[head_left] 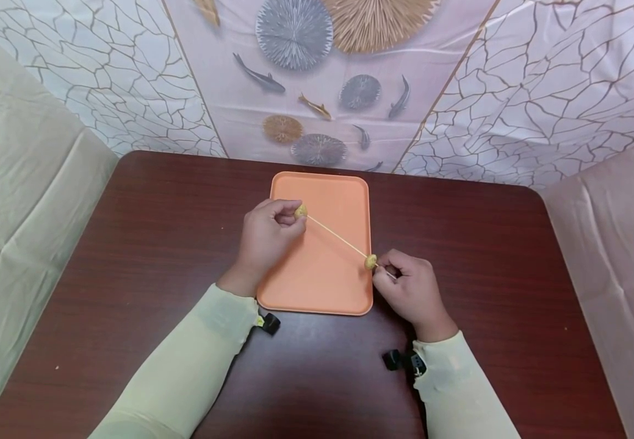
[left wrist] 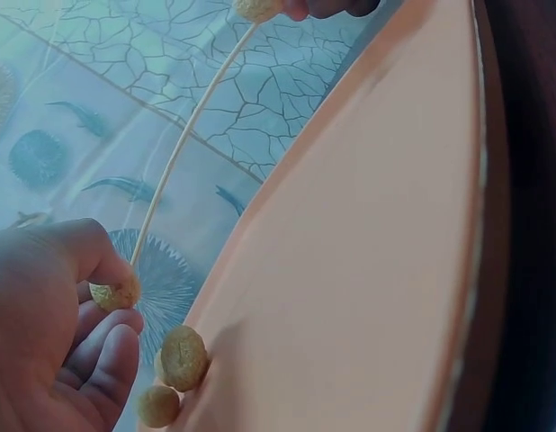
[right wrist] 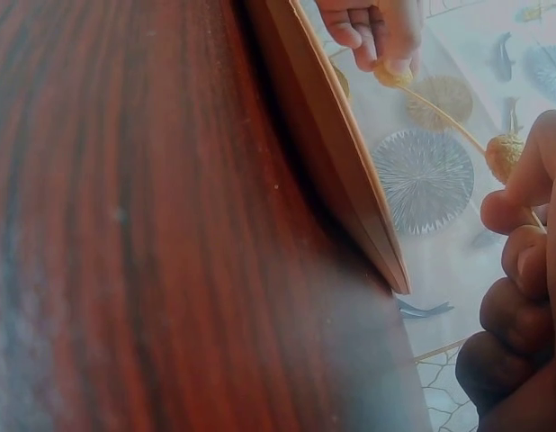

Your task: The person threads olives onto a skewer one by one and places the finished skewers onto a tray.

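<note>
A thin wooden skewer (head_left: pixel 338 236) runs slantwise over the orange tray (head_left: pixel 317 286) between the two hands. My left hand (head_left: pixel 266 235) pinches a small rough yellow-brown ball (head_left: pixel 301 211) at the skewer's far end. In the left wrist view the stick meets this ball (left wrist: pixel 116 293); how deep it goes in cannot be seen. A second ball (head_left: pixel 370 262) sits threaded on the skewer, just ahead of my right fingers. My right hand (head_left: pixel 412 289) grips the stick behind that ball, by the tray's right edge. The right wrist view shows the threaded ball (right wrist: pixel 505 158) close to the fingertips.
More yellow-brown balls lie on the tray below the left hand, including an oval one (left wrist: pixel 183 357) and a smaller round one (left wrist: pixel 158 407). Dark reddish wood forms the table (head_left: pixel 487 256). A patterned cloth (head_left: pixel 317 73) hangs behind its far edge.
</note>
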Tool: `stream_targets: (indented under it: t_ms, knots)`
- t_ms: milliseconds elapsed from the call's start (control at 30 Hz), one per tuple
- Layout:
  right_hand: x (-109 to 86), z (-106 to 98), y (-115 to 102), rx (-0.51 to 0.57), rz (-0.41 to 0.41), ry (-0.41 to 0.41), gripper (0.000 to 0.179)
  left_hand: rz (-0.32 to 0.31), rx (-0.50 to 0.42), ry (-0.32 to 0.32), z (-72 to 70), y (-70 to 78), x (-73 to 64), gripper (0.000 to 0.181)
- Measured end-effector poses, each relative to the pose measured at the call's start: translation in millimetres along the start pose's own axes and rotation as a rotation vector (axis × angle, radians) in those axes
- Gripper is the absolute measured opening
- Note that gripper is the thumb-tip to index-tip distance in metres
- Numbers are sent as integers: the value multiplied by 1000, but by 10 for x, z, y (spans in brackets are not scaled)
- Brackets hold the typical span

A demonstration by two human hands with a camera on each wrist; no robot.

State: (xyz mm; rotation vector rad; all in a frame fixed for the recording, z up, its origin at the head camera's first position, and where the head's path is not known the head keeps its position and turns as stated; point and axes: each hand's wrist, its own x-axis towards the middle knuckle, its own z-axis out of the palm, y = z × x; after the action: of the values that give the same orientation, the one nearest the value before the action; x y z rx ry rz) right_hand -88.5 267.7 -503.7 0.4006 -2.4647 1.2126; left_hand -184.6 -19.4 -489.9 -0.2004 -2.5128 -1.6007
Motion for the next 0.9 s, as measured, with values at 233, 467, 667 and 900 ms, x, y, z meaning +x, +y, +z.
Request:
stream_targets:
  t_ms: [233, 467, 667, 900]
  knots:
    - [19, 10, -36, -9, 9, -25, 26, 17, 32, -44, 47, 40, -22, 28]
    - [31, 30, -49, -2, -19, -36, 28, 65, 24, -61, 84, 87, -72, 28]
    - [24, 31, -53, -11, -28, -23, 28, 106, 34, -74, 129, 145, -130, 29]
    - [5, 21, -55, -15, -37, -13, 26, 126, 23, -127, 199, 261, -220, 31]
